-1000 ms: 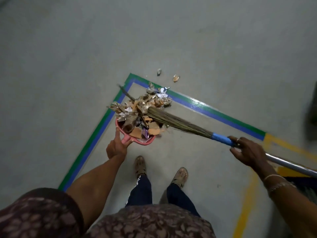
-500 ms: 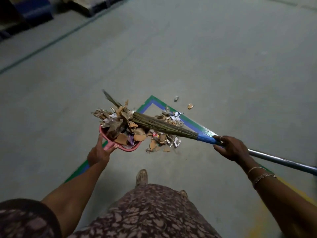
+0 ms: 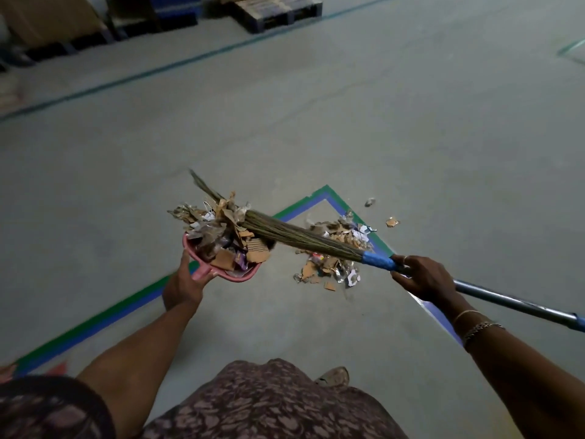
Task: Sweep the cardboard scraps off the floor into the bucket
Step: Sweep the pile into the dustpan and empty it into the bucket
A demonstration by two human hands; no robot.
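Observation:
My left hand (image 3: 183,286) grips the handle of a pink dustpan (image 3: 235,273), held above the floor and heaped with cardboard scraps (image 3: 226,231) and bits of paper. My right hand (image 3: 422,277) grips a broom (image 3: 304,237) just behind its blue binding, on the metal pole. The straw bristles lie across the loaded pan and press on the heap. A smaller pile of scraps (image 3: 332,261) stays on the grey floor by the corner of the green and blue floor tape (image 3: 326,194). Two loose bits (image 3: 392,222) lie beyond the tape. No bucket is in view.
Wooden pallets (image 3: 278,11) and cardboard boxes (image 3: 50,17) stand along the far edge at the top left. A dark line (image 3: 158,71) crosses the floor in front of them. My shoe (image 3: 334,377) shows below the scrap pile.
The dustpan has risen off the floor and moved left with the broom pressed on its load, leaving a pile of scraps by the tape corner. My view has tilted up, showing pallets.

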